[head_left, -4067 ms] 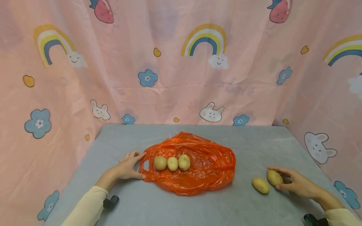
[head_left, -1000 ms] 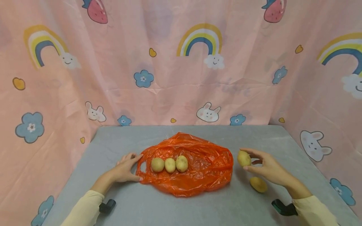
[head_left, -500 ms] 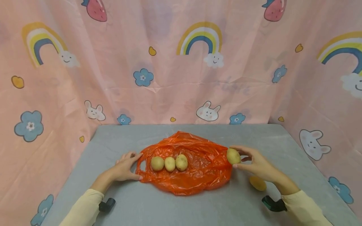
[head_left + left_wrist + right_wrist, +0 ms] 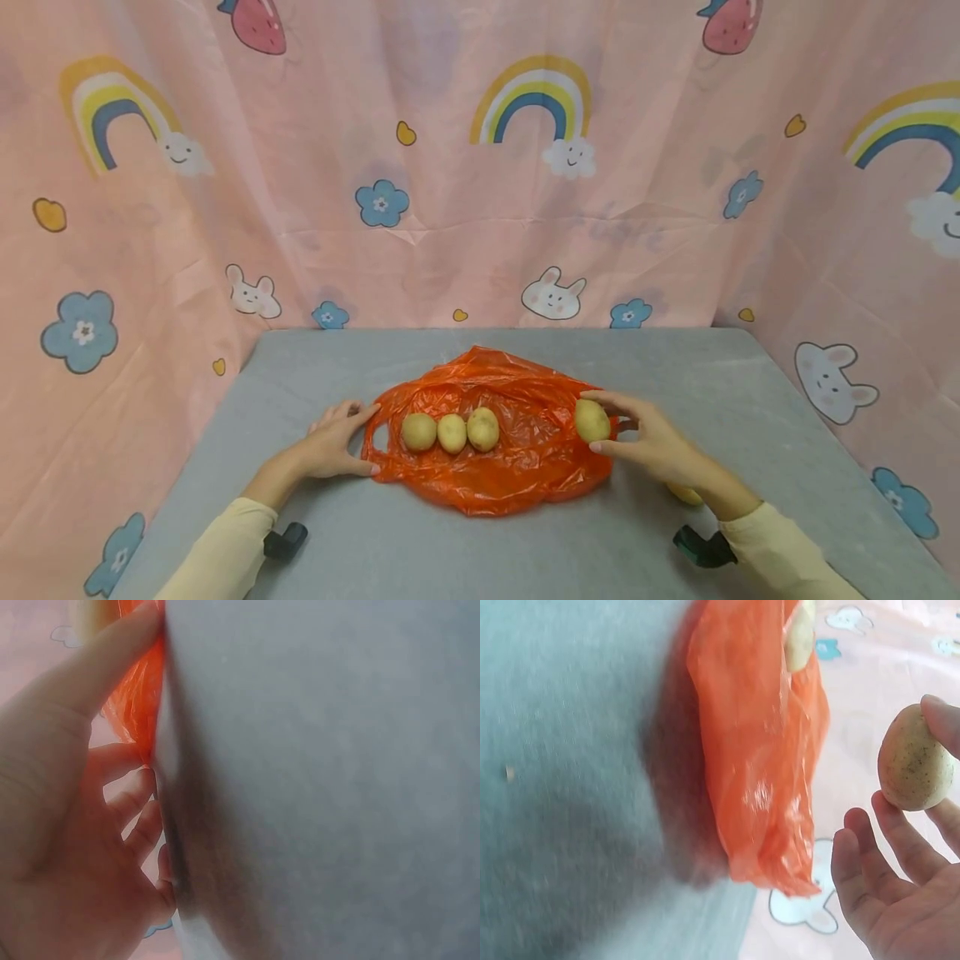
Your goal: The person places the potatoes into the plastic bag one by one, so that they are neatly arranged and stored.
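Observation:
An orange plastic bag (image 4: 517,479) lies spread on the grey table. Three potatoes rest on it in a row toward its left: a left potato (image 4: 418,432), a middle potato (image 4: 452,434) and a right potato (image 4: 483,429). My left hand (image 4: 330,446) touches the bag's left edge by its handle hole, thumb and index finger spread apart. Over the bag's right end, my right hand (image 4: 648,433) holds another potato (image 4: 592,421) between thumb and fingertips. The right wrist view shows this potato (image 4: 913,759) raised beside the bag (image 4: 750,750), with some fingers off it.
One more potato (image 4: 684,493) lies on the grey table (image 4: 480,558) to the right of the bag, mostly hidden by my right forearm. A pink patterned curtain (image 4: 480,208) surrounds the table's back and sides.
My right hand has picked up a potato from the table at the right and carried it left, from beside the bag to over its right end. My left hand stays at the bag's edge.

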Available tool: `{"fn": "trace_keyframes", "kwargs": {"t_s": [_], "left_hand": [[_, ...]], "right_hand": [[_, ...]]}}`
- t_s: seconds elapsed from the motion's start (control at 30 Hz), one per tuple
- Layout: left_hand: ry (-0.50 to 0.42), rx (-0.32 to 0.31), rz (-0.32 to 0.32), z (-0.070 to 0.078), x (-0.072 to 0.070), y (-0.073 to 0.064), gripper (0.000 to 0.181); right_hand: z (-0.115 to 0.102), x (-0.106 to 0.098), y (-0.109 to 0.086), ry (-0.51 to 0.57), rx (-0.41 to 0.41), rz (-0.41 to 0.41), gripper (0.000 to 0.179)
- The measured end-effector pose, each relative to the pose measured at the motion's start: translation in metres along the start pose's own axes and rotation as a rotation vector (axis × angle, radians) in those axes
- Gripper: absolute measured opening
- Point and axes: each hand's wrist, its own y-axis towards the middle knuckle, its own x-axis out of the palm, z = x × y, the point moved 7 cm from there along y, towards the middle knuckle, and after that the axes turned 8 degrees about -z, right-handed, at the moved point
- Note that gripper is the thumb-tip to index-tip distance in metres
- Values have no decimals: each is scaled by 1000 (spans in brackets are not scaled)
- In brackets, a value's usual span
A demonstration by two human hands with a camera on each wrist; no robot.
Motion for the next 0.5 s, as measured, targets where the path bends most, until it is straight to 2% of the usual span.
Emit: {"fn": "trace_keyframes", "kwargs": {"t_s": [0.17, 0.37, 0.5], "left_hand": [[8, -1, -2, 0, 0, 0, 103], [-4, 3, -6, 1, -1, 1, 103], [-3, -2, -10, 1, -1, 1, 103]], "right_hand": [[0, 13, 2, 33, 26, -29, 60], [-3, 26, 7, 20, -36, -37, 59], [-5, 35, 13, 34, -56, -71, 57]]}}
